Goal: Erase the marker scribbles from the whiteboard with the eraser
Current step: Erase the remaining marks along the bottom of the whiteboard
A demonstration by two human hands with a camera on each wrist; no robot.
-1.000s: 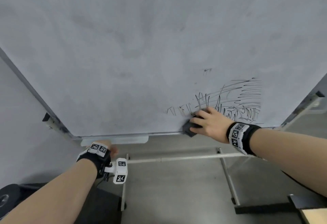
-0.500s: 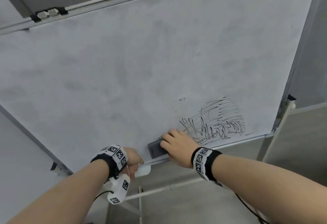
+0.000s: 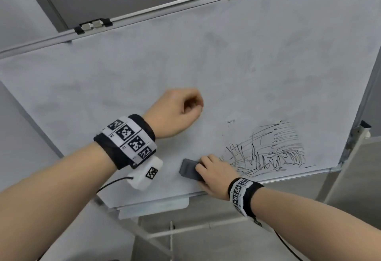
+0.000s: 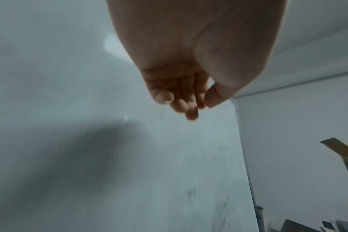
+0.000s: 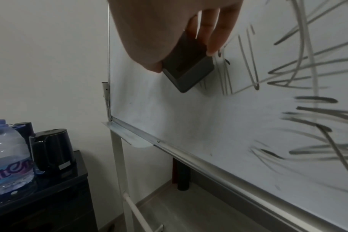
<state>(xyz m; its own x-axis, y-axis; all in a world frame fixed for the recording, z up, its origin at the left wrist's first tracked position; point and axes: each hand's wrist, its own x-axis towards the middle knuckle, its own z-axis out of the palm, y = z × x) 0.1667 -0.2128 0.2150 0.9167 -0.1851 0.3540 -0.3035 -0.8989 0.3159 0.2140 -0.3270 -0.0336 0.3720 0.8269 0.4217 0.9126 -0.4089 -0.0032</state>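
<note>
Two hands show from the head: our left hand has risen from the tray onto the whiteboard, loosely curled, empty. Our right hand grips the eraser, at nine o'clock of the scribbles, which remain.

Right wrist: its long axis runs eleven-to-five.

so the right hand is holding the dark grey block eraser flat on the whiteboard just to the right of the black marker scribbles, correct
Not quite. The right hand holds the dark grey block eraser against the whiteboard, but at the left edge of the black marker scribbles, not their right. The head view shows it.
</note>
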